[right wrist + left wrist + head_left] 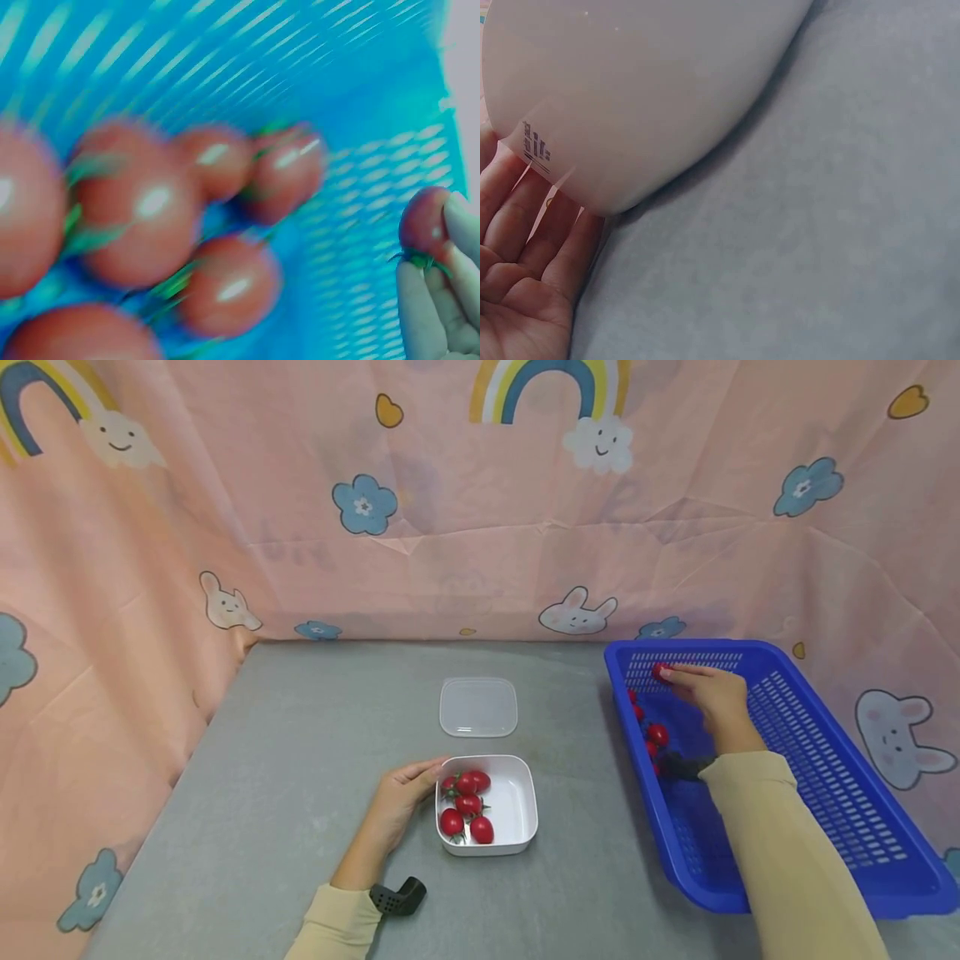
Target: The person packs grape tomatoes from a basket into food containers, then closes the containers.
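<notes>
And on my feed, the right hand [708, 697] pinches a glossy oval tomato [661, 672] at the slotted blue plastic basket's [825, 756] far end! The left hand's [401, 793] extended fingers touch the smooth, round-cornered white box [517, 802]; matte grey tabletop [300, 793] beneath, creased pink cartoon-print fabric [480, 552] behind.

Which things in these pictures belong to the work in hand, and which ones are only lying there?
In the work:
- red tomato, pinched by the right hand
- blue basket, with more tomatoes inside
- white container, touched by the left hand

Not in use now:
- clear lid, perhaps the container's
- printed cloth behind
</notes>
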The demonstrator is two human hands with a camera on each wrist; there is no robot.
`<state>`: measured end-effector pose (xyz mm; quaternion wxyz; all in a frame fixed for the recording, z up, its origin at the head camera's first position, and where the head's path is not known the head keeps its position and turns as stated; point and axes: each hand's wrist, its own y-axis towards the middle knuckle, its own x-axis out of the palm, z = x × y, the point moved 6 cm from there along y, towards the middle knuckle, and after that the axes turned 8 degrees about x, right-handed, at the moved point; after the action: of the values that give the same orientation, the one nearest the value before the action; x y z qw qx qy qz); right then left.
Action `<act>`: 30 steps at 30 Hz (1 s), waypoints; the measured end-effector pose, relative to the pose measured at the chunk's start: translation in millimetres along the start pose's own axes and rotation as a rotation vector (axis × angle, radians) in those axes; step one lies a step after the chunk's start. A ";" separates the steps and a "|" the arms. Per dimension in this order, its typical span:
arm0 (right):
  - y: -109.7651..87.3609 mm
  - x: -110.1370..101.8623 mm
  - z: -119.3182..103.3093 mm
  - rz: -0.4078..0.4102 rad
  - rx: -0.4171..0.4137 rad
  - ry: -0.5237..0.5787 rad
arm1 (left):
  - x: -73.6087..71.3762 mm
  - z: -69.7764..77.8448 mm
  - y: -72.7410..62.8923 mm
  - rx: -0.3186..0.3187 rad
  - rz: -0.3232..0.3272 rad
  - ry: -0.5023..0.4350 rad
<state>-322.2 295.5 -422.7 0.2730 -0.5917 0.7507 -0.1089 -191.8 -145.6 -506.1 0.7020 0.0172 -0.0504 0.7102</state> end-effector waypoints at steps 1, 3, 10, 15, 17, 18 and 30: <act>-3.7 -0.1 -4.1 0.002 0.001 -0.010 | -0.2 0.1 0.0 0.003 -0.002 0.006; -11.8 0.8 -12.8 0.011 0.000 -0.005 | -0.1 0.2 -0.3 -0.001 -0.002 0.007; -41.7 9.8 -41.2 -0.013 -0.038 -0.003 | -0.3 0.6 -0.5 0.000 0.000 0.019; -60.4 20.7 -52.1 -0.021 -0.088 -0.059 | 0.4 1.2 -1.0 0.008 -0.005 0.024; -67.7 25.2 -55.1 -0.029 -0.109 -0.068 | 0.3 1.3 -1.3 0.005 -0.002 0.022; -71.6 27.4 -56.6 -0.035 -0.123 -0.071 | 0.4 1.5 -1.2 0.004 0.000 0.018; -114.4 65.0 -61.5 -0.115 -0.225 -0.181 | 1.1 3.1 0.2 0.011 -0.005 -0.002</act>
<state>-270.4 192.6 -334.5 0.2648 -0.6680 0.6953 0.0144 -192.1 -144.8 -503.0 0.7036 0.0219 -0.0470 0.7087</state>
